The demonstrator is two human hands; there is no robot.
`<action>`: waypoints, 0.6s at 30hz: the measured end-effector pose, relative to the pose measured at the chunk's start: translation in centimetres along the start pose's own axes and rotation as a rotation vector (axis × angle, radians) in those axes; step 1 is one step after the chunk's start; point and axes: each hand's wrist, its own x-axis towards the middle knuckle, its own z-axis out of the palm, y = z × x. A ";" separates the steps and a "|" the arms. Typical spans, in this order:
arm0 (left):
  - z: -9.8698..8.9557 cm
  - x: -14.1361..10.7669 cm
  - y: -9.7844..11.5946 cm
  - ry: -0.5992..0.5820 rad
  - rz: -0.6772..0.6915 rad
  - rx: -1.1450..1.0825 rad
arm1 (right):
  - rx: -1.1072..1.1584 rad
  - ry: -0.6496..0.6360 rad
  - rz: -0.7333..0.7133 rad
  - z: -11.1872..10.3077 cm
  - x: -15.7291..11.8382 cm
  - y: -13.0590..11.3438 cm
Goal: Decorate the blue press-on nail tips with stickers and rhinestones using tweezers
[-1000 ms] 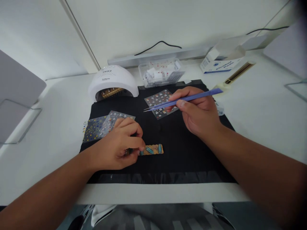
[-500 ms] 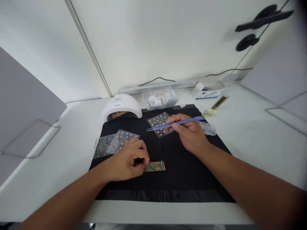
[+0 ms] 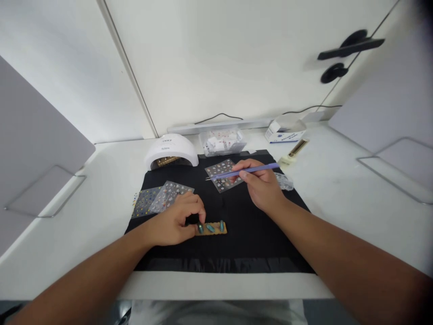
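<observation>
A small tan board with wavy edges lies near the front of the black mat, bearing several teal nail tips. My left hand is at its left end, thumb and index finger curled round that end and touching it; the hand covers part of the board. My right hand holds purple tweezers nearly level, with the thin points aimed left above the mat. Under the tweezers is a clear sticker sheet. Two more sheets overlap beside my left hand.
A white nail lamp stands at the back left of the black mat. Behind the mat is a clear tub of packets. A white box, a gold-capped bottle and a clear case are at the right.
The view has shifted slightly. My left thumb and index finger have parted a little, showing more of the leftmost visible teal nail tip. My right hand still holds the tweezers.
</observation>
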 end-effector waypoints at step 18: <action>-1.3 -0.8 -3.3 0.318 -0.060 -0.042 | 0.054 0.009 0.032 0.0 0.0 0.2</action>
